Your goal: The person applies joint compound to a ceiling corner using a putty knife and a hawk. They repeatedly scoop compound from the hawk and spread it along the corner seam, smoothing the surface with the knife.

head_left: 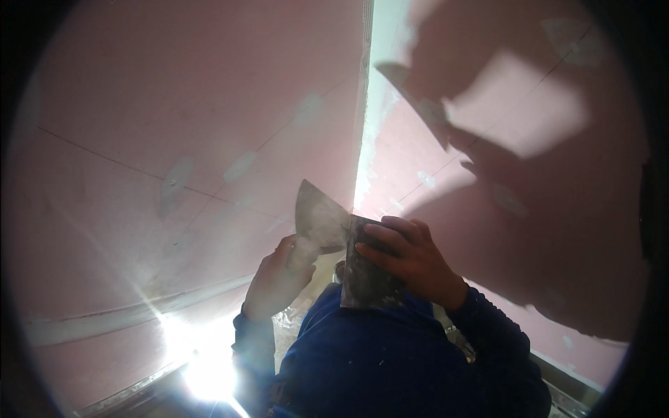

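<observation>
- The left hand (282,273) is curled closed around the handle end of a broad putty knife (319,217), whose flared blade points far and slightly right.
- The right hand (419,256) is partly open, fingers spread across a dark rectangular plate (366,279) and keeping hold of its right side; its thumb is hidden.
- The putty knife is left of the plate, their edges meeting or overlapping; I cannot tell whether they touch.
- Both tools are held in front of the person's blue top (376,355), on the near side of the wall corner.
- Pink plasterboard walls stand at left (139,90) and right (516,115), with a pale filler strip (369,118) along the corner.
- Pale filler patches (240,167) dot the boards.
- A glaring light (209,369) shines at near left.
- A large shadow (550,223) covers much of the right wall.
</observation>
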Demonstrator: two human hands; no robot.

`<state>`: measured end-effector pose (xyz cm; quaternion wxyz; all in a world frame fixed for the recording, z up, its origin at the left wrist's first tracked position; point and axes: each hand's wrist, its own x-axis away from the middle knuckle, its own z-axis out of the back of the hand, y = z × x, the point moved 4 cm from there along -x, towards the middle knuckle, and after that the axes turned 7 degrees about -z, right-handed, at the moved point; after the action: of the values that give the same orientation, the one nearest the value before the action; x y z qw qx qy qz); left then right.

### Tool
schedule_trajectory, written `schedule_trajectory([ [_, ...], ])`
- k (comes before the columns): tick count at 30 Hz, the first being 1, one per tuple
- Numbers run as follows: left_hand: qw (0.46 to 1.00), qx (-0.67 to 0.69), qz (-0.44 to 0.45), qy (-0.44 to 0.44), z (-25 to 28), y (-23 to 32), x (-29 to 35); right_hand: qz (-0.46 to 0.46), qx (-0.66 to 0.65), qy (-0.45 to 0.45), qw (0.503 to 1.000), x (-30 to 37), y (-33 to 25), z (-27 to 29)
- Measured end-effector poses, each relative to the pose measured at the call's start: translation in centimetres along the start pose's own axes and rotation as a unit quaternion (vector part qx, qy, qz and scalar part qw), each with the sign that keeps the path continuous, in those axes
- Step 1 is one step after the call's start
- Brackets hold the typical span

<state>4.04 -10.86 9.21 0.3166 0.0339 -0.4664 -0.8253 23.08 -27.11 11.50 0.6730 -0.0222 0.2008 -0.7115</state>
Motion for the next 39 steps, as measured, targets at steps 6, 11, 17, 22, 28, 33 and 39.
schedule_trajectory([
  [6,0.991,-0.074,-0.109,0.014,1.0,1.7,0.1,-0.054,0.026,-0.038,0.997,0.9,1.3,-1.0],
  [11,0.996,-0.061,-0.019,0.057,5.6,2.7,0.9,-0.179,-0.394,0.113,0.894,4.0,6.0,-5.0],
  [17,0.983,-0.142,-0.088,-0.082,11.7,8.0,0.3,-0.328,-0.778,0.187,0.502,3.7,5.7,-16.8],
  [22,0.984,-0.032,-0.146,-0.095,16.4,10.0,-1.8,-0.347,-0.799,0.325,0.369,-1.9,7.0,-24.2],
  [28,0.968,-0.163,-0.182,-0.056,18.4,8.1,-0.6,-0.388,-0.795,0.413,0.216,-8.7,9.7,-30.9],
  [33,0.996,-0.046,-0.077,-0.011,19.3,5.9,-0.1,-0.451,-0.756,0.465,0.098,-11.8,10.4,-32.4],
  [39,0.980,-0.128,-0.147,-0.038,19.8,5.6,0.2,-0.467,-0.747,0.468,0.072,-13.7,11.3,-31.8],
])
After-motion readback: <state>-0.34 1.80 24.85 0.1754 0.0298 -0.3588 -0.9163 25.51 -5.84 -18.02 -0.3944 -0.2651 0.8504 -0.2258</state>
